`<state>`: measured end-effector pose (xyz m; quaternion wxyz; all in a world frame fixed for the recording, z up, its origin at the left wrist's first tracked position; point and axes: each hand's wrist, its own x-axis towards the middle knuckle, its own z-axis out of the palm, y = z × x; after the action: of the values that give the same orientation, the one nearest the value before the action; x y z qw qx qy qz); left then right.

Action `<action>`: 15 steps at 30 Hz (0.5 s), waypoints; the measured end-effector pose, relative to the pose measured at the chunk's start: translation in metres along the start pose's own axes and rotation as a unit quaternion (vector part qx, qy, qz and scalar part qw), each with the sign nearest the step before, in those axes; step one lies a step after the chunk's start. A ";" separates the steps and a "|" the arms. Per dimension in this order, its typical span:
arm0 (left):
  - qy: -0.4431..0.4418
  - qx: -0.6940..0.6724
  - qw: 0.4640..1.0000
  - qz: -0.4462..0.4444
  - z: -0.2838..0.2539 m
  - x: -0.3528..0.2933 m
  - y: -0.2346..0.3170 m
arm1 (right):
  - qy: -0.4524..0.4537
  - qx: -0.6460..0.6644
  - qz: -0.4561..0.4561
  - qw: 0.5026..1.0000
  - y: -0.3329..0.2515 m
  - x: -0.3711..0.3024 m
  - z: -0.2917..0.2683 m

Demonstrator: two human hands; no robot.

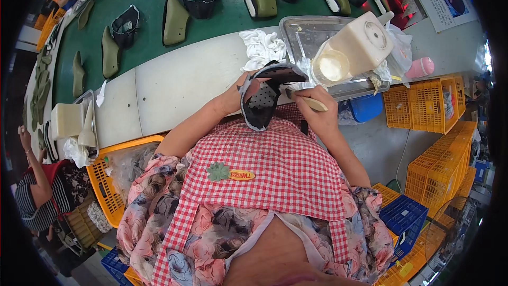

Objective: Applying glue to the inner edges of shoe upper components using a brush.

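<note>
Hold the shoe upper [260, 101] firmly at one side and turn its edge toward the brush. For even brushing, light strokes along the rim would probably serve best, with the dotted lining kept free of stray smears. A lightly loaded brush [316, 104] should be less likely to drip; the cup [330, 68] of white contents stands within easy reach, at the tray [297, 34] on the far right. Slack in the soft material could let the edge fold over, so support it from behind.

From where I stand, the upper is in front of the person's chest, above the near edge of the pale ledge [182, 85]. The left hand [233, 97] comes in from the left and pinches the upper's left side; some fingers are hidden behind the material. The right hand [319, 110] is bent inward from the right, its fingers curled around the pale brush handle, whose end points to the near right. I cannot tell whether the bristles touch the upper. Both elbows are bent and held out from the body.
</note>
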<state>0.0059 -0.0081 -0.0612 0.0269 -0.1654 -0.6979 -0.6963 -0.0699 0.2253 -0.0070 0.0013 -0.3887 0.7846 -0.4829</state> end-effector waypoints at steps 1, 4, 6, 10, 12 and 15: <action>0.001 0.000 1.000 0.000 0.002 0.000 -0.004 | -0.023 0.018 0.023 0.999 -0.001 -0.002 0.000; 0.052 -0.168 0.984 -0.033 0.008 0.004 -0.006 | -0.068 0.071 0.077 0.992 -0.004 -0.007 -0.004; 0.042 0.094 0.990 0.096 0.006 0.010 0.016 | -0.085 0.108 0.108 0.985 -0.004 -0.010 -0.009; 0.025 0.065 0.996 0.047 0.002 0.011 0.050 | -0.073 0.099 0.108 0.986 -0.009 -0.005 -0.024; 0.025 0.088 0.994 0.052 0.001 0.011 0.048 | -0.051 0.093 0.105 0.989 -0.013 -0.001 -0.026; 0.033 0.084 0.995 0.049 0.005 0.012 0.049 | 0.002 0.085 0.096 0.992 -0.013 0.009 -0.016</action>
<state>0.0084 -0.0017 -0.0106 0.0974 -0.1737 -0.7439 -0.6380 -0.0740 0.2289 0.0149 0.0795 -0.3091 0.7748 -0.5458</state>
